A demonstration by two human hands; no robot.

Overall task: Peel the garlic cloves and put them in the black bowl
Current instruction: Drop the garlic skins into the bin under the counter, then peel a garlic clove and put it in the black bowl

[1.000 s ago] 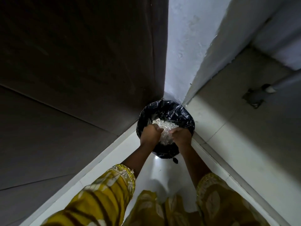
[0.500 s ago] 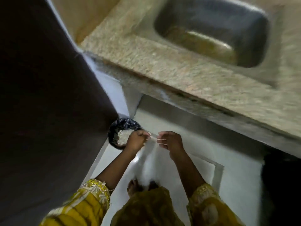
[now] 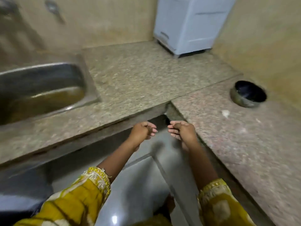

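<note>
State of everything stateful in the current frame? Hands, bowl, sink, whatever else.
left hand: empty, fingers loosely curled.
right hand: empty, fingers loosely curled.
black bowl: upright on the right counter; contents unreadable.
sink: basin bottom shows a brownish sheen; water or reflection, cannot tell.
white scrap: lying loose on that counter near the bowl, not touching it.

L-shaped speckled stone counter [image 3: 138, 75], back slab beige, right slab [image 3: 236, 144] pinker, joined at a straight seam. Steel sink [image 3: 48, 74] set into the back slab at left; pale blue-grey box [image 3: 187, 25] stands on feet at the far corner against the wall. On the right slab a black bowl [image 3: 241, 101] sits upright near the wall, and a small white scrap [image 3: 225, 113] lies near it, apart, possibly garlic skin, too blurred to tell.
</note>
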